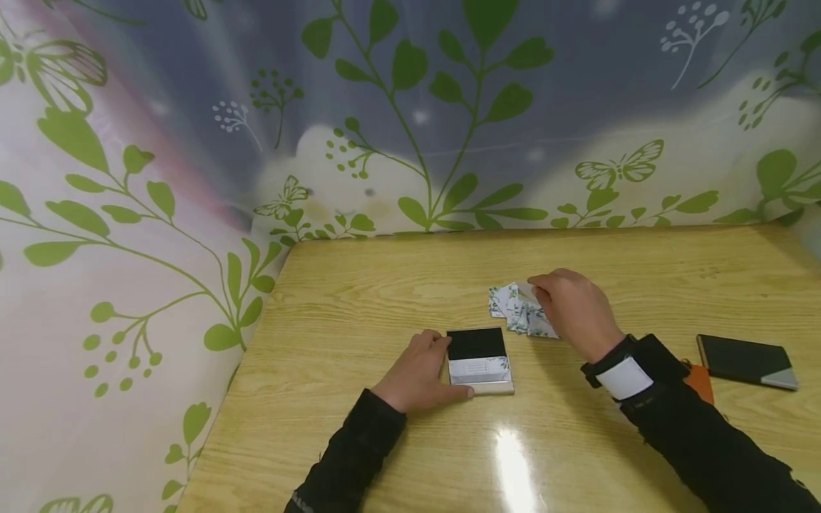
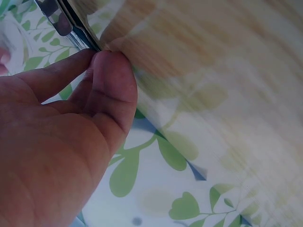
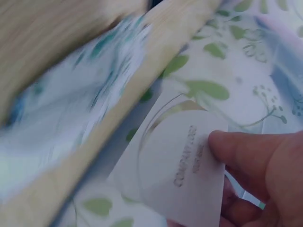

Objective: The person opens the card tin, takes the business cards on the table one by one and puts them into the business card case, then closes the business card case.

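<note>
- Leaf-and-butterfly curtains are wrapped round a pale wooden table (image 1: 359, 285), and pretty much everything is laid out on its middle.
- An open card case (image 1: 479, 360) is lying flat on the table, near the front edge; its black lid is folded back and what looks like a small stack of white cards can be seen in the lower half. So some filling looks done already, judging by that.
- A loose pile of cards (image 1: 515, 308) with a green-and-white print is still spread just behind the case, so plenty looks left to be put in.
- One business card (image 3: 182, 165) is pinched between thumb and fingers of the right hand (image 1: 575, 308), right over the pile; printed text can be made out on it in the wrist view. It's not in the case yet.
- The case is steadied by the left hand (image 1: 420, 372): thumb along its near edge, fingers curled against its left side, wrist resting low on the table.
- A second, closed black case (image 1: 747, 361) is parked well off to the right, with something orange (image 1: 700, 381) poking out beside the right sleeve.
</note>
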Tool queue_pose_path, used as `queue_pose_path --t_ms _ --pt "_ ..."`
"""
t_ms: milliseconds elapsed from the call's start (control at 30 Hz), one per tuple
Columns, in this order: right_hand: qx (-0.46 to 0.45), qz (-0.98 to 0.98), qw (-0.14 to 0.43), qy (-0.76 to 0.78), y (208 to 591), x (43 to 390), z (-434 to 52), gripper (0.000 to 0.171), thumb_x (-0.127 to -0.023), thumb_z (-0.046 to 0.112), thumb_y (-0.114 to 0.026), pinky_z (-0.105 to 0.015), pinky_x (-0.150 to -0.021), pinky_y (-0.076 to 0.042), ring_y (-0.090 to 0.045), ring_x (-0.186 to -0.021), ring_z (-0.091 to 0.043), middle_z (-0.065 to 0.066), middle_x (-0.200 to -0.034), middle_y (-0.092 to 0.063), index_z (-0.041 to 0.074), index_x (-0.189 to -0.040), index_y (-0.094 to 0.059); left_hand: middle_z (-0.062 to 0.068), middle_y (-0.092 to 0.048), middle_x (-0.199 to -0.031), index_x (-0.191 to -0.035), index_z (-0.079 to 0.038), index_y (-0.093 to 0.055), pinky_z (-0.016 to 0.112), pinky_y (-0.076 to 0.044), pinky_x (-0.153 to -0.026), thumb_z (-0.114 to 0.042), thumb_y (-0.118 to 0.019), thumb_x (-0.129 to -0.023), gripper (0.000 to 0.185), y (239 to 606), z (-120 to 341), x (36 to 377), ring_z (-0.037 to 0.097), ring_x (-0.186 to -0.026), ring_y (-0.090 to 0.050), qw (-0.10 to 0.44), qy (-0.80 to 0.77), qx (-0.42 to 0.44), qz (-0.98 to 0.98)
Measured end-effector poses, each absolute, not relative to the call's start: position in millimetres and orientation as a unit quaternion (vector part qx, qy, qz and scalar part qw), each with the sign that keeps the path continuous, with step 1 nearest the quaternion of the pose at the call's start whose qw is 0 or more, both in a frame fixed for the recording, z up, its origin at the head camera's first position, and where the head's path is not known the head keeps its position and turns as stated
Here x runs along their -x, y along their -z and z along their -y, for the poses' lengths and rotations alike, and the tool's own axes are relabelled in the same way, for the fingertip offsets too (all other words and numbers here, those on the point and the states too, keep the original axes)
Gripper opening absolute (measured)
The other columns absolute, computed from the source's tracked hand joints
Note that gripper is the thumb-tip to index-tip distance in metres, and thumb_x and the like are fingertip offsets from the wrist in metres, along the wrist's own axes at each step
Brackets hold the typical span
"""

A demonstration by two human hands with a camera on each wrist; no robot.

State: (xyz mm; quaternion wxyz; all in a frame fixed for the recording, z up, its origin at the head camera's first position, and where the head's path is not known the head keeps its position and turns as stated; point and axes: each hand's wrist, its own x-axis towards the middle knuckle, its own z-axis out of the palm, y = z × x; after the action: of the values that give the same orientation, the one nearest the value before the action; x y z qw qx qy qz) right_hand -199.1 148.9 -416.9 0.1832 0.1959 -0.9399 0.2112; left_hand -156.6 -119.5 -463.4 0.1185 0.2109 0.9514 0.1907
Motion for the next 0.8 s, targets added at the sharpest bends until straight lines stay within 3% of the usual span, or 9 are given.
queue_pose_path --t_ms 200,433,800 --pt "-0.216 0.931 0.050 -0.290 417.7 203.1 -126.6 0.023 -0.093 0.013 -0.062 -0.040 -0.071 -0.051 -0.066 -0.087 -0.022 -0.012 -0.104 -0.069 0.005 -0.112 -0.070 0.008 -0.041 -0.134 -0.143 -0.003 -0.041 0.033 -0.038 -0.100 -0.064 -0.068 -0.074 0.096 463.9 119.6 156.5 0.021 -0.120 -0.039 0.119 -0.189 -0.209 -0.952" --pt "-0.223 0.899 -0.076 -0.368 428.3 205.4 -100.8 0.019 -0.093 0.016 -0.062 -0.033 -0.073 -0.050 -0.062 -0.086 -0.013 0.002 -0.095 -0.068 0.012 -0.109 -0.071 0.007 -0.043 -0.130 -0.142 -0.004 -0.043 0.033 -0.040 -0.096 -0.061 -0.070 -0.074 0.093 463.7 119.2 156.7 0.020 -0.115 -0.040 0.116 -0.204 -0.213 -0.949" --pt "-0.250 0.891 -0.089 -0.367 447.8 210.1 -85.5 0.014 -0.093 0.015 -0.063 -0.032 -0.073 -0.049 -0.061 -0.084 -0.009 0.005 -0.091 -0.067 0.013 -0.104 -0.071 0.008 -0.041 -0.133 -0.144 -0.002 -0.039 0.034 -0.038 -0.098 -0.063 -0.068 -0.075 0.096 461.1 120.4 156.5 0.021 -0.119 -0.039 0.118 -0.200 -0.218 -0.948"
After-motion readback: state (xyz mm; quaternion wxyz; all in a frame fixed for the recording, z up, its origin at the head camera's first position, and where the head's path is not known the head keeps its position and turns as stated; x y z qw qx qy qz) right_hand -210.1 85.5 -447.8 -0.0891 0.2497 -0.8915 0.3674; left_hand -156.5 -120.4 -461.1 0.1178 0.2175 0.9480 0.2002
